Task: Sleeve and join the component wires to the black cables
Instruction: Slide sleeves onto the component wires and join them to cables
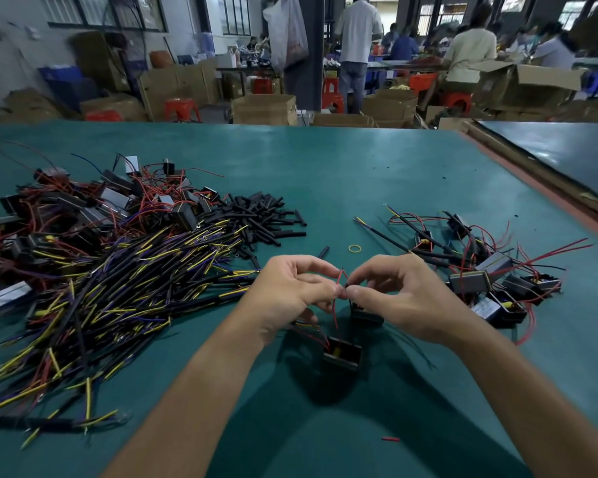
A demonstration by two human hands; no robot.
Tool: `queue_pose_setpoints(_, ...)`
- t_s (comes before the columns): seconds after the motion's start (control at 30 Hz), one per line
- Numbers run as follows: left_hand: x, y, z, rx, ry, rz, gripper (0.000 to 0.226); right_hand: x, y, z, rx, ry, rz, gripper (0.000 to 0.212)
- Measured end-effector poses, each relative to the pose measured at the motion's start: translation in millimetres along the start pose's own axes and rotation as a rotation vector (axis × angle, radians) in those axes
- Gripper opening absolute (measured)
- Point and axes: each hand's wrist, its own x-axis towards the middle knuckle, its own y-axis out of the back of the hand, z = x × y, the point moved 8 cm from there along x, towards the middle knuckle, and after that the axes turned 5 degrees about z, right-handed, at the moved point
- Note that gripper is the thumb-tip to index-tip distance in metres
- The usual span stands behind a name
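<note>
My left hand [290,291] and my right hand [394,294] meet above the green table [359,174], each pinching a thin red wire [339,281] between thumb and fingertips. The wire runs down to a small black box component [342,355] hanging or resting just below my hands. A second black component [365,315] sits partly hidden behind my right hand. A big heap of black cables with yellow and purple leads [118,288] lies to the left. Short black sleeves [266,219] are piled behind it.
Loose box components with red wires [83,205] are heaped at the far left. A group of components joined to cables [491,270] lies at the right. A yellow rubber band [355,249] and a red scrap [390,439] lie on the table. People work at benches beyond.
</note>
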Motion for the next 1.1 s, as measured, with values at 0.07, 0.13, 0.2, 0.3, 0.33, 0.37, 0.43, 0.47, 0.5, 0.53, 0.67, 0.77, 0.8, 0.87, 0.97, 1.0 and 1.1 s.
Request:
queue_pose_setpoints(0.07,1,1,0,0.026,-0.019,0.016,0.014,1,0,2,-0.01,-0.006,0.005,0.034)
queue_pose_setpoints(0.13,2,1,1,0.032,-0.034,0.026,0.014,1,2,5,-0.025,-0.016,0.026,0.03)
queue_pose_setpoints(0.2,2,1,1,0.037,-0.036,0.023,0.015,3,6,8,-0.029,-0.02,0.049,0.022)
queue_pose_setpoints(0.3,2,1,1,0.048,-0.026,0.004,0.018,4,12,15,-0.03,-0.036,0.071,0.017)
queue_pose_setpoints(0.33,2,1,1,0.05,-0.023,-0.005,0.02,4,13,17,-0.028,-0.046,0.076,0.015)
queue_pose_setpoints(0.37,1,1,1,0.052,-0.022,-0.014,0.023,5,14,20,-0.03,-0.057,0.081,0.012)
queue_pose_setpoints(0.43,1,1,2,0.055,-0.026,-0.027,0.03,6,17,26,-0.063,-0.077,0.106,0.011)
queue_pose_setpoints(0.47,1,1,2,0.058,-0.031,-0.03,0.031,7,19,28,-0.086,-0.086,0.125,0.013)
queue_pose_setpoints(0.5,0,1,2,0.062,-0.035,-0.032,0.031,7,21,29,-0.101,-0.095,0.141,0.015)
queue_pose_setpoints(0.53,0,1,2,0.062,-0.039,-0.035,0.03,8,22,30,-0.105,-0.102,0.147,0.016)
queue_pose_setpoints(0.67,-1,-2,3,0.052,-0.05,-0.057,0.025,8,19,26,-0.052,-0.091,0.094,0.015)
queue_pose_setpoints(0.77,-3,-2,5,0.035,-0.072,-0.04,0.021,7,15,20,0.032,-0.059,0.065,0.012)
queue_pose_setpoints(0.8,-3,-2,6,0.031,-0.084,-0.024,0.017,7,14,18,0.059,-0.054,0.062,0.012)
queue_pose_setpoints(0.87,-2,-2,9,0.019,-0.11,0.01,0.012,7,13,17,0.098,-0.06,0.069,0.016)
queue_pose_setpoints(0.97,-1,-2,10,0.015,-0.141,0.039,0.012,7,13,17,0.107,-0.072,0.072,0.018)
queue_pose_setpoints(1.0,-1,-2,10,0.018,-0.148,0.045,0.012,6,12,16,0.113,-0.076,0.063,0.016)
queue_pose_setpoints(1.1,1,-3,11,0.027,-0.173,0.058,0.013,5,8,13,0.147,-0.075,0.048,0.011)
